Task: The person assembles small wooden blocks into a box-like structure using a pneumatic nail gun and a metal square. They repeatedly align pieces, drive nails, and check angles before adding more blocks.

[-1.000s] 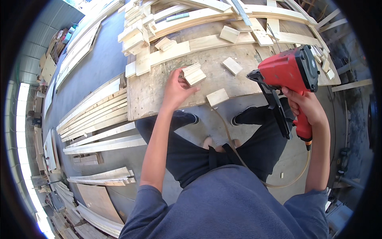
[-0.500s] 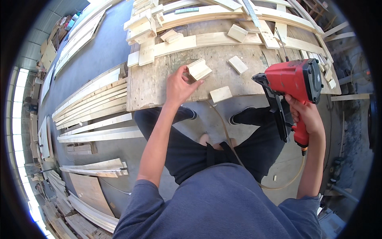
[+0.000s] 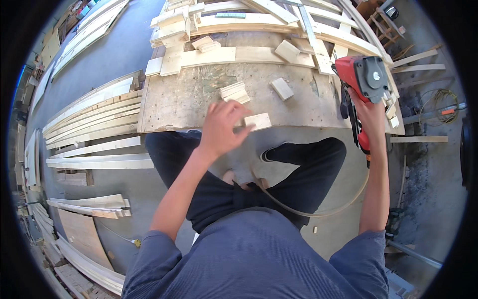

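Observation:
My left hand (image 3: 223, 130) hovers at the front edge of the wooden worktable (image 3: 174, 107), fingers apart and holding nothing. Just right of its fingertips lies a small wood block (image 3: 258, 121). Beyond the fingers sits a small stack of wood pieces (image 3: 235, 92) on the tabletop. Another loose wood block (image 3: 282, 89) lies farther right. My right hand (image 3: 369, 112) is wrapped around the grip of a red and black nail gun (image 3: 356, 74), held over the table's right side. Its air hose (image 3: 343, 207) curves down past my legs.
Long boards (image 3: 214, 57) and a wood frame cross the back of the table, with a metal ruler (image 3: 307, 27) on them. A pile of blocks (image 3: 172, 32) stands at the back left. Stacked planks (image 3: 99, 117) lie on the floor to the left.
My left hand has let go of the small stack of wood pieces and drawn back toward the table edge, opening. The nail gun has turned and moved farther forward. My view has shifted too.

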`<state>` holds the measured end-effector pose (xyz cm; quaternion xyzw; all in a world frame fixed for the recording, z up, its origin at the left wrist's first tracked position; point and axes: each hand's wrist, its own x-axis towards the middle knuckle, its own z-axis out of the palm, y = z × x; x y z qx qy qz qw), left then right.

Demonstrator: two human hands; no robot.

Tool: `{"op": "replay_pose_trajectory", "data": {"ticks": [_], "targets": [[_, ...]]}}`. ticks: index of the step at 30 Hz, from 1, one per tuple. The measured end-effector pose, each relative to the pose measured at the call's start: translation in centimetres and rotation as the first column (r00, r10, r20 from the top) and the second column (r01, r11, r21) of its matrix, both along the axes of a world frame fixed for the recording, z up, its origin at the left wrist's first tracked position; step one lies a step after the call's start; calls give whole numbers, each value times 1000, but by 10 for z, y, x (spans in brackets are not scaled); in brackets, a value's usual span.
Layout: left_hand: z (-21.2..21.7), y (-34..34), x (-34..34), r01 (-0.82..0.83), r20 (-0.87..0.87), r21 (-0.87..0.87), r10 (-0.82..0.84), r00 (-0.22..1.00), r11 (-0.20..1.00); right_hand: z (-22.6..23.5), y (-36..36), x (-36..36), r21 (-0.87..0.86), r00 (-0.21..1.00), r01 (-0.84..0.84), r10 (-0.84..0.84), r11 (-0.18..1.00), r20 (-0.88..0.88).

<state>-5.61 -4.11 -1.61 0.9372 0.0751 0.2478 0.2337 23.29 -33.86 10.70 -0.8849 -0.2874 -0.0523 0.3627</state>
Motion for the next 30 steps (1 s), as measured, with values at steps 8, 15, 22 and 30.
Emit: {"op": "replay_pose_trajectory", "data": {"ticks": [8, 15, 22, 30], "targets": [[-29, -26, 5, 51, -46, 60, -48, 998, 997, -24, 20, 88, -303, 884, 392, -265, 868, 384], [-37, -18, 3, 64, 35, 36, -65, 997, 997, -66, -16, 161, -461, 858, 416, -171, 784, 484], [-28, -18, -5, 19, 58, 14, -20, 998, 1000, -120, -52, 191, -464, 877, 394, -174, 793, 449], [-27, -20, -7, -34, 87, -62, 40, 995, 998, -131, -74, 209, -392, 940, 253, -128, 884, 318]]}}
